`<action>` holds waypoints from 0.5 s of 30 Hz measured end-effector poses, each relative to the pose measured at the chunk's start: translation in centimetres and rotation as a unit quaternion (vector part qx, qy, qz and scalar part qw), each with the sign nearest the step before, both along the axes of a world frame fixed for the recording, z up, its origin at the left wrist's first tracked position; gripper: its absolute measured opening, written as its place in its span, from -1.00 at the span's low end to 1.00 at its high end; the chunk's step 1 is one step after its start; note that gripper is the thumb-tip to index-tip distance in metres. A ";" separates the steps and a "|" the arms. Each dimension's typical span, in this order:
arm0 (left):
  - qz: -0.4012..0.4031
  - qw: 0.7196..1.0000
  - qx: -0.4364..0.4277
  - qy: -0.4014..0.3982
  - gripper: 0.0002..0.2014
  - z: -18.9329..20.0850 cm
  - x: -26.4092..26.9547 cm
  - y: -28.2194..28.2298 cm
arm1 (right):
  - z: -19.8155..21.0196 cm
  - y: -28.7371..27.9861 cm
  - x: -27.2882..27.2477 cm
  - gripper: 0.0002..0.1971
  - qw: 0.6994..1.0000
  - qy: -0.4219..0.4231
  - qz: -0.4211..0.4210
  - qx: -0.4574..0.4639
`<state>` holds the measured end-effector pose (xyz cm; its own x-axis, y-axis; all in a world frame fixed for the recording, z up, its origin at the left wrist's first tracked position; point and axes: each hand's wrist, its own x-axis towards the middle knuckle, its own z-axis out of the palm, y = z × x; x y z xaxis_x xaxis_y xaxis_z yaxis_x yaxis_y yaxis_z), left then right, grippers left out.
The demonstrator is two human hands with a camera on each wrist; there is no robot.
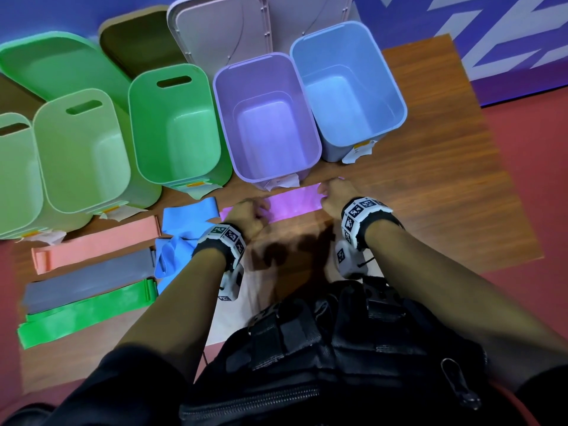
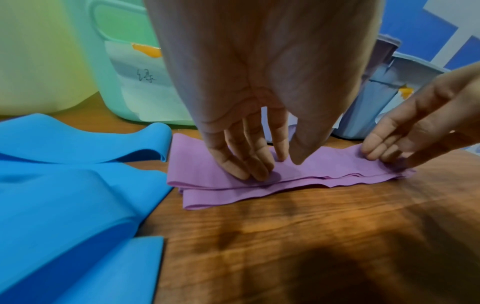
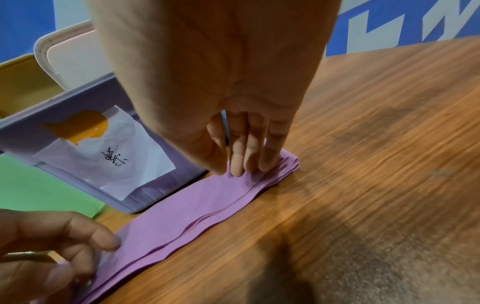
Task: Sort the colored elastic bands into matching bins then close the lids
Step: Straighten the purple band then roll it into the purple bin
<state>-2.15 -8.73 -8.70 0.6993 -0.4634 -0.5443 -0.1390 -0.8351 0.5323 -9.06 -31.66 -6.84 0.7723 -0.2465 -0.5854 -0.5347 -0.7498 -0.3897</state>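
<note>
Open bins stand in a row: green bin, purple bin, blue bin. A blue band lies just left of the left hand. Both it and the right hand press straight fingers on the folded purple band, before the purple bin, on the wooden table.

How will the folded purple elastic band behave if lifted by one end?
The folded purple elastic band is probably floppy: its thin layers lie wavy on the wooden table. The layers may fan apart, since their edges are already uneven. It is likely light; the left hand and right hand flatten it with fingertips alone.
</note>
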 end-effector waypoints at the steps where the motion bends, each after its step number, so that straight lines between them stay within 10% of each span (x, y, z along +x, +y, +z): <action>1: -0.003 1.000 0.001 -0.003 -0.72 0.1 0.0 -0.1 | -0.1 0.0 -0.1 -0.55 1.000 0.011 0.006 0.001; 15: 0.002 1.000 0.012 0.002 -0.72 0.2 0.0 0.4 | -0.7 1.9 0.6 -0.56 0.992 0.022 0.119 -0.023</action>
